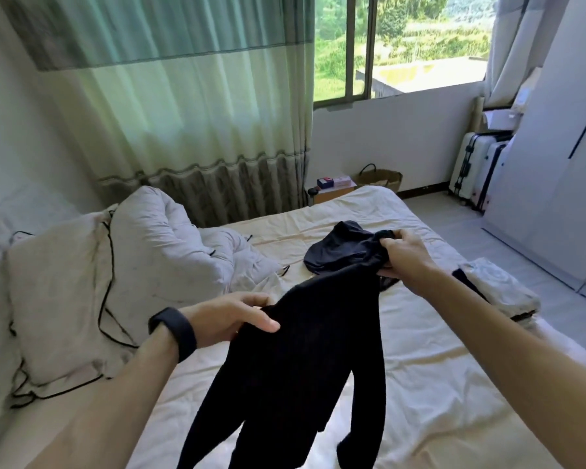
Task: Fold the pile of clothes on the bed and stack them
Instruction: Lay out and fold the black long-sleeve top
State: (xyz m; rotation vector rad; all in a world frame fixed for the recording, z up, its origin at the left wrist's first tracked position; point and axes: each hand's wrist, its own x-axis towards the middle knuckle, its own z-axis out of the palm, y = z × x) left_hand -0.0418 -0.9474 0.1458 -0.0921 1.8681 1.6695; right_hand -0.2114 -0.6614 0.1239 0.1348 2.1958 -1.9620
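A black long garment (305, 360) hangs in the air above the cream bed sheet (430, 384), its lower parts trailing toward the bottom of the view. My left hand (227, 316) grips its near upper edge; a black band sits on that wrist. My right hand (403, 257) is closed on the far upper edge, bunched in the fingers. Behind it a dark navy garment (335, 252) lies crumpled on the sheet. At the bed's right edge rests a folded pale cloth (498, 292) with a dark piece beside it.
A pillow (68, 299) with black piping and a bunched quilt (170, 238) fill the bed's left side. Beyond the bed stand a small table with boxes (334, 186), a basket (381, 177) and suitcases (477, 170). A white wardrobe (555, 164) lines the right wall.
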